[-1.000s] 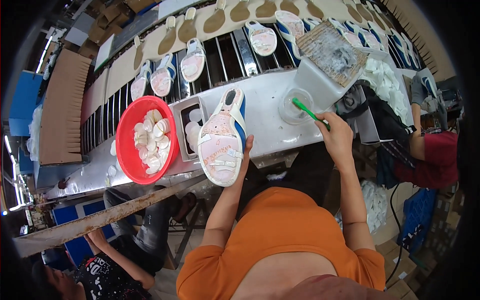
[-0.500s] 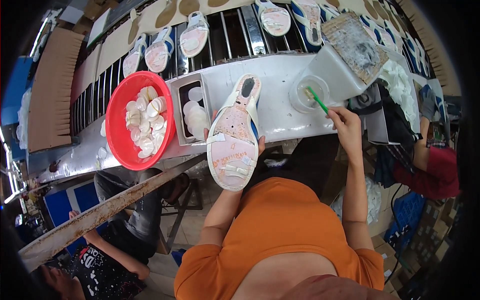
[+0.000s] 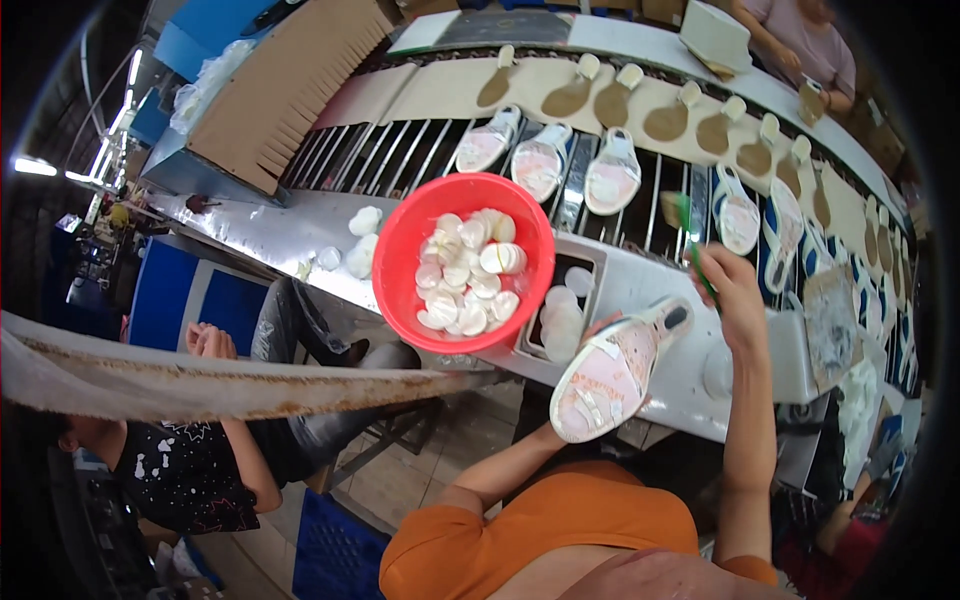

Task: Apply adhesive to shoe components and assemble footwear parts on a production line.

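My left hand [image 3: 600, 327] grips a sandal [image 3: 608, 380] from beneath, its pinkish underside facing up and white strap ends folded over it. My right hand [image 3: 732, 297] is closed round a green-handled brush [image 3: 688, 218], raised to the right of the sandal and apart from it. In this view the brush head overlaps the rack bars. Close to my right forearm stands a clear cup [image 3: 717, 370], partly hidden. Left of the sandal, a white box [image 3: 592, 262] holds translucent round discs [image 3: 562, 325].
A red basin [image 3: 392, 250] of whitish discs stands on the metal table [image 3: 640, 282]. Beyond it, several sandals [image 3: 612, 180] lie on a barred rack, with tan insoles [image 3: 665, 122] behind. A rusty bar [image 3: 300, 385] crosses at left, near a seated person [image 3: 180, 470]. Another person [image 3: 800, 50] works far right.
The view has swung left. The brush has come out of the clear cup and up in my right hand. The sandal, still in my left hand, is now tilted with its heel to the right.
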Demonstrator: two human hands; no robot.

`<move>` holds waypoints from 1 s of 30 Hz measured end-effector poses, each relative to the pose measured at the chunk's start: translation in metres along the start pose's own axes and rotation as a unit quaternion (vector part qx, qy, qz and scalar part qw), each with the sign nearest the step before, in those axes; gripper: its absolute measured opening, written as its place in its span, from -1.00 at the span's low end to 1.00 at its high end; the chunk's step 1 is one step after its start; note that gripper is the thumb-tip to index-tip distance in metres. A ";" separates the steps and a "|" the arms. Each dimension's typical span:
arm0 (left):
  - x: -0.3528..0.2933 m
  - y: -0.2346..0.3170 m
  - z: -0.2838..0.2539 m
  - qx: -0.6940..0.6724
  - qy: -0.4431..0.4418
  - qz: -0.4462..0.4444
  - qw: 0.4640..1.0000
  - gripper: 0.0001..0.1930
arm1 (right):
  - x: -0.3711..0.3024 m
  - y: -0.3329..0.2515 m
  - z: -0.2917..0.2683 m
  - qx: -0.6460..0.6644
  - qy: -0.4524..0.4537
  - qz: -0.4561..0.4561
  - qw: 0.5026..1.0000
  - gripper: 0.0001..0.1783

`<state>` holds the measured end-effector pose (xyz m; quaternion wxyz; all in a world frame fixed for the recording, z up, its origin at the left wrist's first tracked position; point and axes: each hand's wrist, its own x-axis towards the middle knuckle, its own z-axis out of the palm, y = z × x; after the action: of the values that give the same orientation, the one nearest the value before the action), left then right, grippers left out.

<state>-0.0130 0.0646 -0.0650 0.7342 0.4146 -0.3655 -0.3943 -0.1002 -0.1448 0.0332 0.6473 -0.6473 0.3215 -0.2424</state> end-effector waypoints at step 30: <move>0.026 0.027 -0.030 -0.145 0.122 -0.147 0.971 -0.08 | 0.308 0.069 0.239 -0.283 -0.186 -0.113 0.934 -0.78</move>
<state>0.0316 0.0601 -0.0472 0.7596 0.3981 -0.1470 -0.4929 0.2755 -0.2036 -0.0780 0.4540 -0.8692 0.1750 -0.0881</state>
